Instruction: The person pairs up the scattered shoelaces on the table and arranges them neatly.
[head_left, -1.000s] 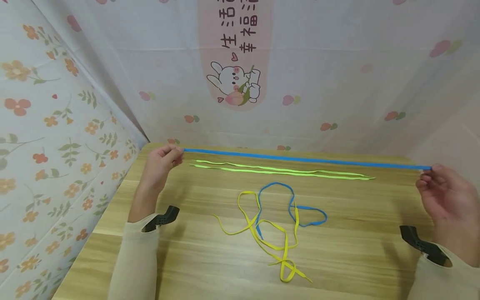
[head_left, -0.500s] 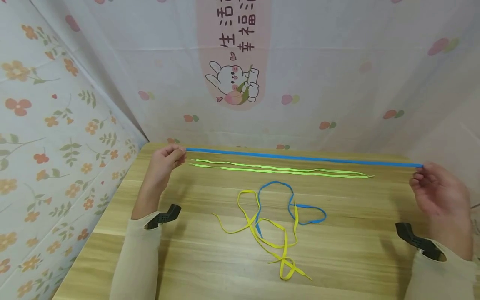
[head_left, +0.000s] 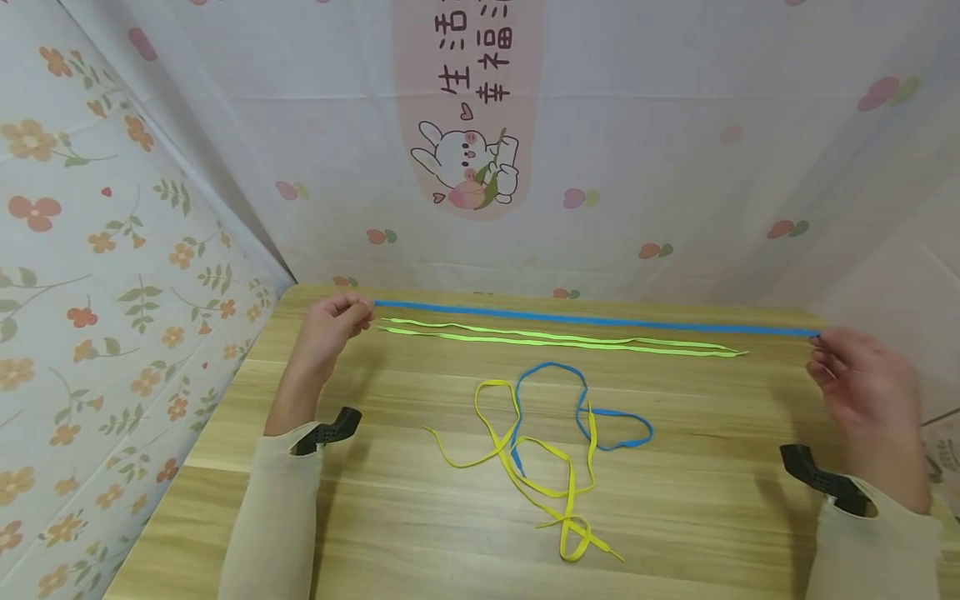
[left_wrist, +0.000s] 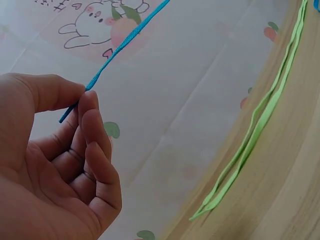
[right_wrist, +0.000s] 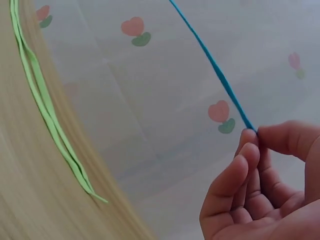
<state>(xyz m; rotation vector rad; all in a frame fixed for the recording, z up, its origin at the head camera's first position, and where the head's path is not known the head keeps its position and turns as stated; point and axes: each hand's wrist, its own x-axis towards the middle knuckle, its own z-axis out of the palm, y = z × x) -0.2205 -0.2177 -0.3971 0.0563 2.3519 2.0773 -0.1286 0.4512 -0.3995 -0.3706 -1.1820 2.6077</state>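
A blue shoelace (head_left: 592, 319) runs nearly straight between the two hands, over the far side of the table. My left hand (head_left: 330, 329) pinches one end between thumb and index finger; in the left wrist view its blue tip (left_wrist: 64, 117) sticks out past the thumb. At the other end, my right hand (head_left: 866, 375) pinches the lace, and that tip is hidden by the fingers in the right wrist view. Just nearer than the held lace, a light green shoelace (head_left: 555, 340) lies stretched out in two strands side by side.
In the table's middle lie a loosely curled blue shoelace (head_left: 551, 365) and a tangled yellow shoelace (head_left: 572, 492), overlapping each other. The wooden table (head_left: 420, 542) ends at a patterned cloth (head_left: 675, 167) behind, with a floral cloth (head_left: 90, 275) on the left.
My right hand has moved inward to the left, with its end of the blue shoelace. The left hand has shifted slightly right. The laces on the table lie as before.
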